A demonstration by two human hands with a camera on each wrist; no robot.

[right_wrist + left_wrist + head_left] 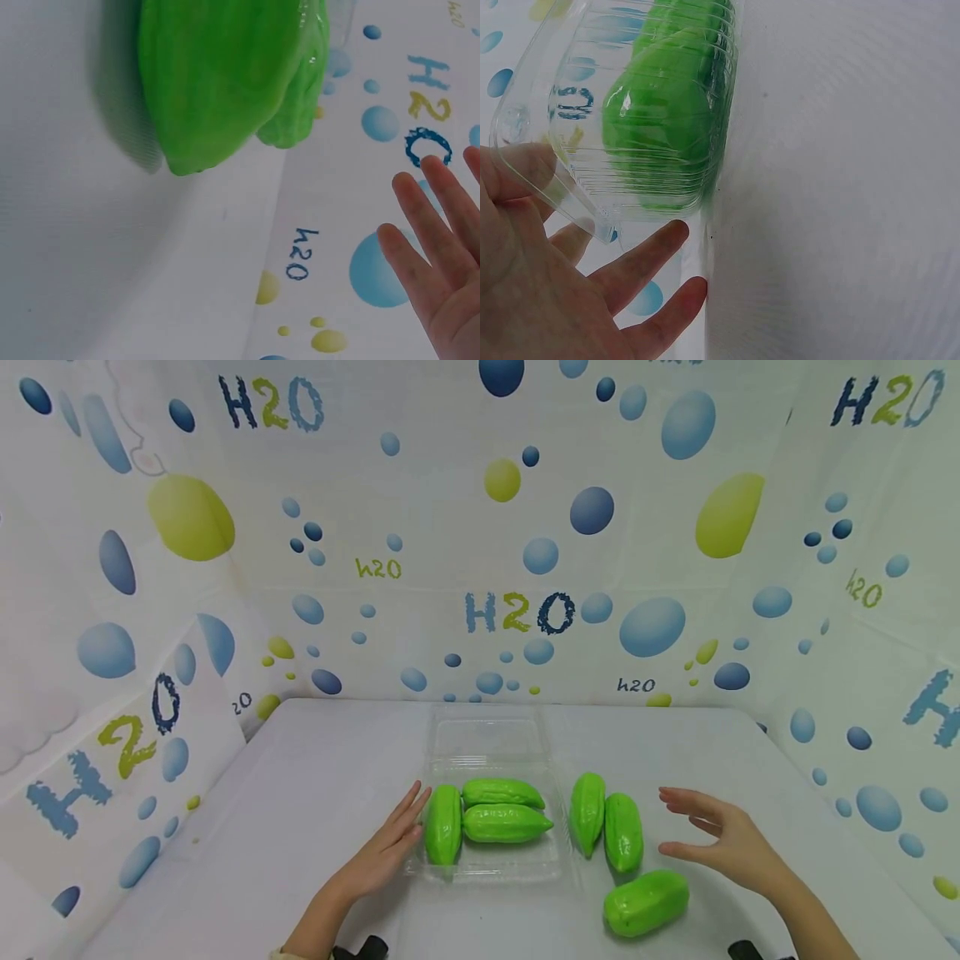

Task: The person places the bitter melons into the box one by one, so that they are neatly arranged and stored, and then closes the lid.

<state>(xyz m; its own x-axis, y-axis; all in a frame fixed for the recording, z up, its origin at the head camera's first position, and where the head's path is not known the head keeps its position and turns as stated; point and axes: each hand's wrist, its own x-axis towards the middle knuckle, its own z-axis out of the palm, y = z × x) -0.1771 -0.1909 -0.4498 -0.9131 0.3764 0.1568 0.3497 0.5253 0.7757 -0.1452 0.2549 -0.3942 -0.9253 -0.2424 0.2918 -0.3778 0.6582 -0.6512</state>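
A clear plastic clamshell box (pixel 517 870) lies on the table with its lid (pixel 487 739) folded back, away from me. Inside are three bright green, ridged fruits with pointed tips, like star fruits: one upright along the left wall (pixel 443 825), two crosswise, a rear one (pixel 502 792) and a front one (pixel 506 824). My left hand (pixel 386 847) is at the box's left side, fingers extended, right at the rim in the left wrist view. To the right of the box lie three more green fruits (pixel 587 810), (pixel 623 832), (pixel 647 903). My right hand (pixel 723 839) hovers beside them, fingers spread, holding nothing.
The white table (pixel 337 752) reaches back to a wall cloth (pixel 420 635) printed with blue and lime bubbles and "H2O" lettering. The same cloth rises on the left and right sides. Dark wrist devices (pixel 367 948) show at the bottom edge.
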